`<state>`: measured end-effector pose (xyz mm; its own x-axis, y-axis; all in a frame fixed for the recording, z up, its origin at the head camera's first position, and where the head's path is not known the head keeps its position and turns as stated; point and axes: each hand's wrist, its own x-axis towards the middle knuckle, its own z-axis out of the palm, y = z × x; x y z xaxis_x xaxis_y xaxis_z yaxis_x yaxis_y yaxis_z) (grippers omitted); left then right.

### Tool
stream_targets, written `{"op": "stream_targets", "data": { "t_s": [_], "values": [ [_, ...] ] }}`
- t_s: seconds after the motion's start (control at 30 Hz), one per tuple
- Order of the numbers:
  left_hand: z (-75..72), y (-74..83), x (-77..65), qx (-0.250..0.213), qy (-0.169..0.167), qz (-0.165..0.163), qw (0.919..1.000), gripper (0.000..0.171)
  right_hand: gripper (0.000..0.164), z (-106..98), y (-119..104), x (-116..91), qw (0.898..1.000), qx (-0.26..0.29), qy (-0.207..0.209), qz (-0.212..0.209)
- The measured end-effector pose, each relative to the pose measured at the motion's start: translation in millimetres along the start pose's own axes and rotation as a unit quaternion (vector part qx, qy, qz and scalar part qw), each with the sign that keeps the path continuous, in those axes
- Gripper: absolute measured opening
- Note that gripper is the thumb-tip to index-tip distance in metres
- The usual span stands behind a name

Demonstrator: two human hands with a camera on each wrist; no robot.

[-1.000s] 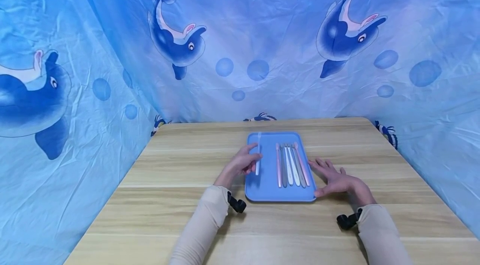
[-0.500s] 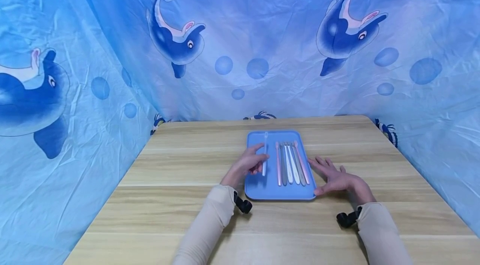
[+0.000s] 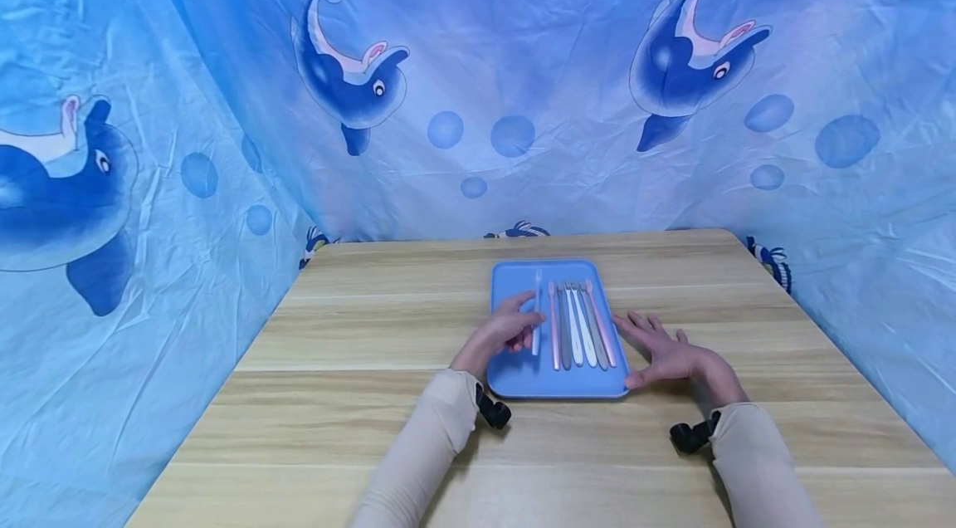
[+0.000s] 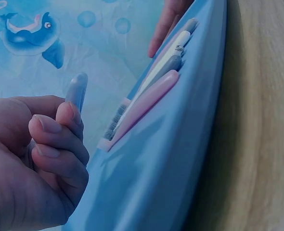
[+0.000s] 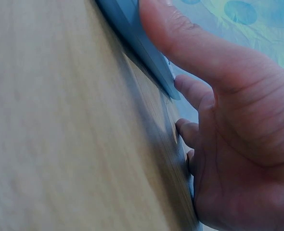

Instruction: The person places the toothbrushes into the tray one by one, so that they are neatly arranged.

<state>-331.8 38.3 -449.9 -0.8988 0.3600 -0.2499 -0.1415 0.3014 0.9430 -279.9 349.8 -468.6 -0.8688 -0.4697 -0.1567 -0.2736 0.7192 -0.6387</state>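
My left hand (image 3: 514,325) pinches a white toothbrush (image 3: 537,304) above the left part of a blue tray (image 3: 515,383). In the left wrist view only the rounded handle end of that toothbrush (image 4: 77,90) shows past the curled fingers. To its right, pink, grey and white toothbrushes lie side by side in the tray; a pink toothbrush (image 3: 555,337) is closest to the held one. Its dark bristles show in the left wrist view. My right hand (image 3: 668,358) rests at the tray's right edge with fingers spread, its thumb touching the near right corner.
The tray lies on a wood-grain table (image 3: 336,395). A blue curtain with dolphins (image 3: 478,80) hangs behind the table and along its sides. Black wrist cameras sit on both cuffs, low beside the table surface.
My left hand has carried the white toothbrush rightward, from the tray's left edge toward the row of toothbrushes. The right hand has stayed at the tray's edge.
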Motion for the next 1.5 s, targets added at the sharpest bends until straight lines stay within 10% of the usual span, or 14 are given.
{"op": "stream_targets", "data": {
  "t_s": [1.5],
  "values": [
    [19.2,-12.5,8.4,0.054,0.031,-0.02,0.9979,0.073,0.116,1,1,1,1.0,0.001,0.005,0.001]
  ]
}}
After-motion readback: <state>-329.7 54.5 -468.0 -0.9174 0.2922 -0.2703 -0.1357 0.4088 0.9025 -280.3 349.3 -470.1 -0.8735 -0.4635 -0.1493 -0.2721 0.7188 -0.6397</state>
